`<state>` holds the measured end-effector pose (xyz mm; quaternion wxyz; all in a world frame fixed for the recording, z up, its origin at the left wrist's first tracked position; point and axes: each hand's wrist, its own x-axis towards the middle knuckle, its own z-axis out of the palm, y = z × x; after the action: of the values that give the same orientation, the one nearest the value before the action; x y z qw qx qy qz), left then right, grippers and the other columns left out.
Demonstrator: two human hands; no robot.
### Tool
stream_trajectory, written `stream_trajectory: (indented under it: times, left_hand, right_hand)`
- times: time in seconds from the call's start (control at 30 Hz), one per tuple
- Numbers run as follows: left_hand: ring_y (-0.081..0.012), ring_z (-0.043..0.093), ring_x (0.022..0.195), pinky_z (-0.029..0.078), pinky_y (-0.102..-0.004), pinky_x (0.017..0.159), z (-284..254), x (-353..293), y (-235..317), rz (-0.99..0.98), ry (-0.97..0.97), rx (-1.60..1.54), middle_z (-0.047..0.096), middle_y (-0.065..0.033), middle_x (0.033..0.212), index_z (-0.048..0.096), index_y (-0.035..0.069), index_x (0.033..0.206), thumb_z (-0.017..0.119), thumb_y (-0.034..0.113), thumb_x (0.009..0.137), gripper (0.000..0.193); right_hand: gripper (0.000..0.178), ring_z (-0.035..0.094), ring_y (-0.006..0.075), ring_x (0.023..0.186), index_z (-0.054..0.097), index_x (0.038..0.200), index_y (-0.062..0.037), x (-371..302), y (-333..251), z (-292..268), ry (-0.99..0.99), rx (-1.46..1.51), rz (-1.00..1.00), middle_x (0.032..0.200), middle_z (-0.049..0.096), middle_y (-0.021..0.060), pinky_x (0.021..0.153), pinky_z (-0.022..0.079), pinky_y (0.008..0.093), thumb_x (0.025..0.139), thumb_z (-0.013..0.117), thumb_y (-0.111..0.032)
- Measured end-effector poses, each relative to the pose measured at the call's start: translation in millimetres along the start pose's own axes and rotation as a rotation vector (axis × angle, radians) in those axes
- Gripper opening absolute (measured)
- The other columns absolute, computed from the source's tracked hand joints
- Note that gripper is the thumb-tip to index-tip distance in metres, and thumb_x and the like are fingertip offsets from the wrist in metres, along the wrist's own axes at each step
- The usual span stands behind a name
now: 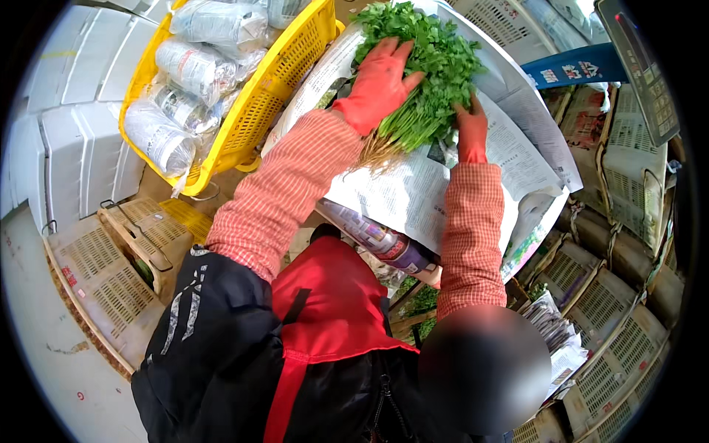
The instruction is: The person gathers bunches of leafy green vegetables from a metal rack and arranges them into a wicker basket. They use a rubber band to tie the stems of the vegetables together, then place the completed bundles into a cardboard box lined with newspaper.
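A thick bunch of leafy green coriander [432, 59] lies on printed newspaper [413, 193], its pale stems and brown roots toward me. My left hand [378, 83], in a red glove, rests flat on the leaves and upper stems with thumb and fingers spread. At the bunch's right edge, my right hand [473, 133] wears the same kind of glove. Its thumb and fingers stand apart, the tips touching the leaves and partly hidden by them. Both forearms are in red checked sleeves.
On the left, a yellow plastic basket [255, 111] holds several newspaper-wrapped bundles in clear plastic. White foam boxes [85, 159] are stacked beyond it. Slatted plastic crates [620, 347] fill the right side, near folded newspapers [554, 332]. A scale's keypad display [641, 70] stands upper right.
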<state>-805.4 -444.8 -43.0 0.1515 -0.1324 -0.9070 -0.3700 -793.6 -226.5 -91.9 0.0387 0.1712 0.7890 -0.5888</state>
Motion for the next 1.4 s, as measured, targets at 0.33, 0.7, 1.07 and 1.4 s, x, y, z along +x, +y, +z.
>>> stream_trajectory:
  times: [0.33, 0.7, 1.07, 1.4]
  left_hand:
    - [-0.0340, 0.042, 0.125, 0.037, -0.0396, 0.102, 26, 2, -34, -0.126, -0.274, -0.143, 0.047, -0.0217, 0.131, 0.044, 0.003, 0.132, 0.059, 0.036, 0.085, 0.060]
    - [-0.0281, 0.052, 0.117, 0.041, -0.0371, 0.099, 6, 33, 38, 0.549, -0.607, -0.176, 0.059, -0.0146, 0.120, 0.058, 0.009, 0.120, 0.051, 0.024, 0.090, 0.034]
    - [-0.0311, 0.052, 0.110, 0.039, -0.0387, 0.098, 53, 43, 44, 0.440, -1.029, -0.287, 0.060, -0.0110, 0.118, 0.058, 0.010, 0.120, 0.047, 0.032, 0.092, 0.037]
    - [-0.0320, 0.051, 0.116, 0.023, -0.0466, 0.111, 70, 23, 10, 0.657, -0.904, -0.182, 0.058, -0.0128, 0.121, 0.057, 0.011, 0.120, 0.050, 0.033, 0.091, 0.037]
  right_hand:
    - [0.054, 0.060, 0.0207, 0.103, 0.048, 0.133, -0.0088, -18, -11, -20, 0.066, -0.286, -0.040, 0.126, 0.055, 0.0160, 0.086, 0.046, 0.0300, 0.083, 0.064, -0.021]
    - [0.030, 0.061, 0.0104, 0.089, 0.065, 0.112, -0.0082, -179, -30, -34, 0.080, -0.057, -0.110, 0.104, 0.067, 0.0039, 0.077, 0.047, 0.0247, 0.084, 0.059, -0.001]
    - [0.026, 0.059, 0.0276, 0.072, 0.064, 0.097, -0.0080, -130, -38, 22, 0.068, -0.558, -0.369, 0.080, 0.061, 0.0099, 0.065, 0.047, 0.0383, 0.074, 0.072, -0.017]
    - [0.010, 0.059, 0.0317, 0.069, 0.062, 0.077, -0.0067, -137, -13, 43, 0.164, -0.399, -0.450, 0.073, 0.060, 0.0118, 0.063, 0.046, 0.0415, 0.073, 0.068, -0.014]
